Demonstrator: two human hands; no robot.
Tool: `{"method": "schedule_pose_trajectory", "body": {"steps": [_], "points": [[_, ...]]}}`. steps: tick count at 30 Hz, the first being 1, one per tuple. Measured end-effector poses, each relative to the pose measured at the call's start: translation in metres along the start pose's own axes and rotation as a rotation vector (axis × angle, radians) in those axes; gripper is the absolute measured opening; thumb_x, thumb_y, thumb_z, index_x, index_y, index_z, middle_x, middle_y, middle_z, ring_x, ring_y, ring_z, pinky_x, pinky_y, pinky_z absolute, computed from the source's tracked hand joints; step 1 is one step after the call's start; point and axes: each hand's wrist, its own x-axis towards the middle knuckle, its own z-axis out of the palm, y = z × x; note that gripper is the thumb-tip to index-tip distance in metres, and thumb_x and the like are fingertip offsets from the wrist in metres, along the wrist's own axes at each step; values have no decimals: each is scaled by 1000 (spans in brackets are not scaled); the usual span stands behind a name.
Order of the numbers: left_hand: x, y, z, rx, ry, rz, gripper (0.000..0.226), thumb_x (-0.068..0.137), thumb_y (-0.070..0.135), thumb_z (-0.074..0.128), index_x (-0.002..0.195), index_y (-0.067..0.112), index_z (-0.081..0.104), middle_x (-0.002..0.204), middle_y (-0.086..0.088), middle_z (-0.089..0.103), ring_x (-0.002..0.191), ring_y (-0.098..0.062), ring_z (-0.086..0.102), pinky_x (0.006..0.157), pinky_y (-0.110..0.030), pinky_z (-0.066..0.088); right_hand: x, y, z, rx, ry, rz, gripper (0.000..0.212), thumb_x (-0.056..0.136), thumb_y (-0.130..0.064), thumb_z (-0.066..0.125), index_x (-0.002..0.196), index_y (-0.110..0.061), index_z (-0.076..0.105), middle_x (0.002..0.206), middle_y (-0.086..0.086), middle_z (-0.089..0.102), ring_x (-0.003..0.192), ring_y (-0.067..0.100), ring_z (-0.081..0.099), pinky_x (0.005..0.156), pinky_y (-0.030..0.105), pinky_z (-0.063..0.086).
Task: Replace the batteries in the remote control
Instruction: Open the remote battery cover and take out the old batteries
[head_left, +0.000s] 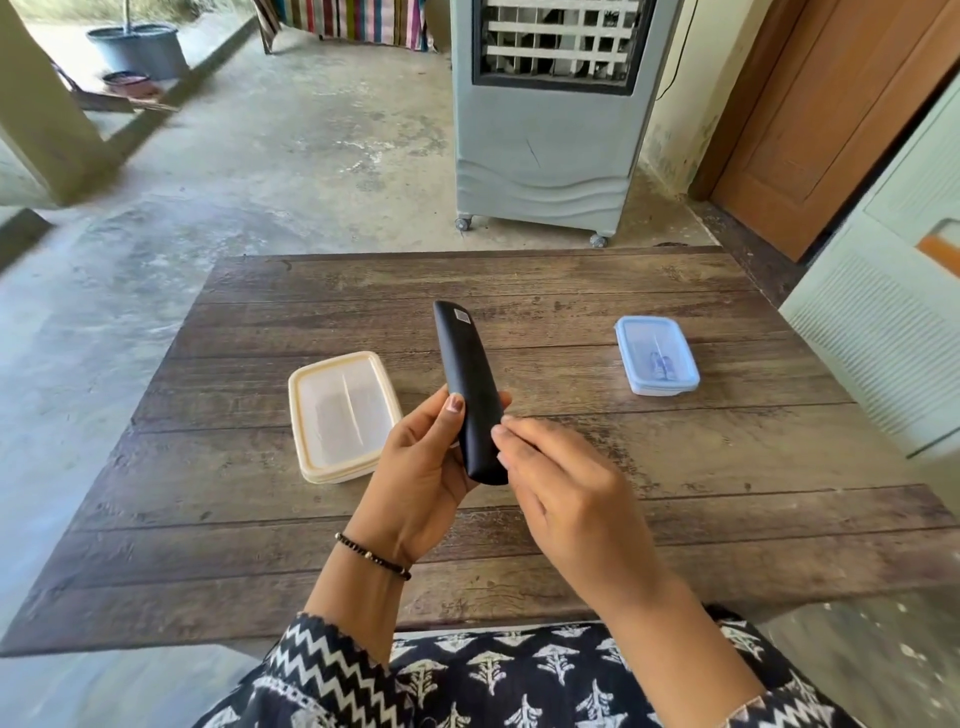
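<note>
A black remote control (464, 374) is held above the wooden table (571, 519), its smooth back facing up and a small sticker near its far end. My left hand (423, 478) grips its near end from the left, thumb on top. My right hand (563, 483) touches the remote's near right edge with its fingertips, fingers curled. A small blue-lidded box (657, 356) at the right holds what look like batteries. A cream-lidded box (343, 415) lies to the left of the remote, closed, contents not visible.
A grey air cooler on wheels (550, 130) stands on the concrete floor beyond the table's far edge. A brown door (831, 119) is at the back right, a pale green cabinet (883, 338) beside the table's right side.
</note>
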Motion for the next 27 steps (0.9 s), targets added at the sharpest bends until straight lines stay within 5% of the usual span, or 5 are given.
{"method": "schedule_pose_trajectory", "body": {"steps": [27], "points": [[6, -5, 3, 46, -18, 10, 37, 86, 21, 46, 115, 1, 58, 104, -14, 66, 84, -19, 66, 70, -31, 58, -1, 6, -4, 94, 6, 67, 28, 88, -8, 54, 113, -1, 65, 110, 13, 68, 101, 21, 66, 86, 30, 54]]}}
